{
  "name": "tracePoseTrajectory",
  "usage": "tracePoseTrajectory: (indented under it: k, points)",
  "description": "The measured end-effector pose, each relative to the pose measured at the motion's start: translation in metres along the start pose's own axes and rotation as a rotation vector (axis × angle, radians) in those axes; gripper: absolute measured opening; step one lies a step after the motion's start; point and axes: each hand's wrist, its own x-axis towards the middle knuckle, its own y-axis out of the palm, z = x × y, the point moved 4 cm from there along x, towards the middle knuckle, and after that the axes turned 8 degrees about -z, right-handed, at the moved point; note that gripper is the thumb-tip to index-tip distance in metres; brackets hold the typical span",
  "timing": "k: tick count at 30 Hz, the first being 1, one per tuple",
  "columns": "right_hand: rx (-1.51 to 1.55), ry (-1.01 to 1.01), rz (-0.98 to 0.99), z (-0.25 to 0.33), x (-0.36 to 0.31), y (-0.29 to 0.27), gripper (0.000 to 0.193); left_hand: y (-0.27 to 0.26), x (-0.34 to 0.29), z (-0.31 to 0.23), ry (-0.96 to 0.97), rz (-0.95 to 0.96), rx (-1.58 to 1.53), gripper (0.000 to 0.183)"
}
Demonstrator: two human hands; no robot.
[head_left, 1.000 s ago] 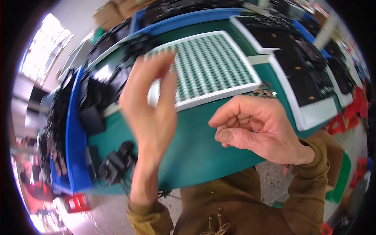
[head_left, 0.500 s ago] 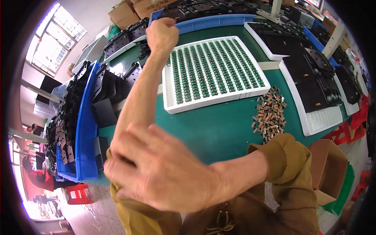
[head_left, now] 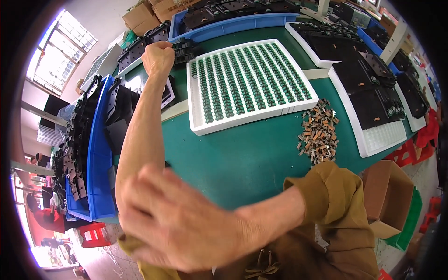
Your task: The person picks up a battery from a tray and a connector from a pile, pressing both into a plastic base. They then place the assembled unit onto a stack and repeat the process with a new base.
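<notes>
My left hand (head_left: 158,58) is raised over the far left of the table, its fingers curled into a fist with nothing seen in it. It is beside a stack of small black parts (head_left: 183,49). The left forearm is bare. In front of its elbow, close to the camera, is my right hand (head_left: 186,219), smeared by motion, its fingers bent near the left sleeve. Whether it touches that arm is hidden. A white foam tray (head_left: 252,120) holds rows of small green and black parts. To its right lies a heap of small metal-and-brown pieces (head_left: 318,133).
A blue bin (head_left: 100,154) of black panels stands at left, another blue bin (head_left: 247,24) at the back. White trays with black panels (head_left: 368,93) line the right. A cardboard box (head_left: 389,196) sits below the table's right edge. Red stools (head_left: 93,234) stand on the floor.
My left fist has moved left and down in the picture, away from the tray's corner. The right hand has shifted slightly down and left. The tray and the heap look unchanged.
</notes>
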Motion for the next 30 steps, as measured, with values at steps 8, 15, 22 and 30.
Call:
tracePoseTrajectory:
  k: [8, 15, 22, 30]
  points:
    - [0.035, -0.087, 0.032, -0.006, -0.005, 0.010, 0.034, 0.009, -0.006, 0.025, 0.018, 0.036, 0.068, 0.030]
    - [0.005, -0.054, 0.182, 0.016, -0.019, 0.015, 0.038, 0.018, -0.016, 0.031, 0.084, 0.097, 0.150, 0.029]
    - [-0.115, -0.043, 0.115, -0.020, 0.008, -0.003, 0.039, 0.030, -0.030, 0.013, 0.207, 0.152, 0.294, 0.030]
    - [-0.011, -0.065, 0.159, -0.003, -0.015, 0.001, 0.048, 0.029, -0.036, 0.017, 0.196, 0.159, 0.346, 0.030]
